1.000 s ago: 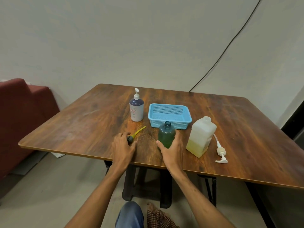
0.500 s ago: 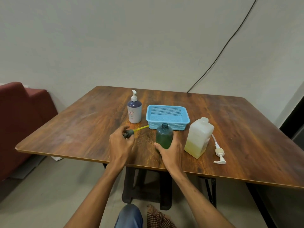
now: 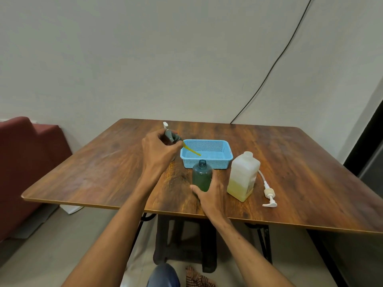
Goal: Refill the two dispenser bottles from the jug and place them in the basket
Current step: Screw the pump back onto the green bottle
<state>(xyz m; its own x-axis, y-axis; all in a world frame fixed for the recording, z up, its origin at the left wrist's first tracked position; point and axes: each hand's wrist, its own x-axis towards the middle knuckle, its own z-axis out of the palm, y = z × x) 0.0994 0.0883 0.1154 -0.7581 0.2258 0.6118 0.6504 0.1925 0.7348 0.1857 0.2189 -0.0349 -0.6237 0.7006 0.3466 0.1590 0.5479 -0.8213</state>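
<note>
Left hand (image 3: 159,151) raised above the table (image 3: 103,172), fingers curled tight round a dark green pump head (image 3: 172,136); its yellow dip tube (image 3: 191,150) slants down-right, tip over the blue basket (image 3: 227,156) interior. Pump is off the table, well clear of any bottle neck. Behind the left hand only the white nozzle tip of the second dispenser bottle (image 3: 165,124) shows, rest hidden by the hand, so contact can't be judged.

Right hand (image 3: 209,193) low on the table, thumb and fingers wrapped round the lower body of the green bottle (image 3: 202,176), clamped on it. Bottle upright, standing on the table, neck open with no cap, just in front of the basket's near wall, not inside it.

Jug (image 3: 243,176) translucent white, upright, just right of the green bottle, apart from the right hand; yellowish liquid fills roughly the bottom third, top open. White pump (image 3: 268,193) with its tube lies flat on the table right of the jug, tube end near the jug's side.

Basket holds nothing apart from the tube tip hanging over it.

Dark cable (image 3: 269,73) runs up the wall behind; red sofa (image 3: 27,154) at left edge
</note>
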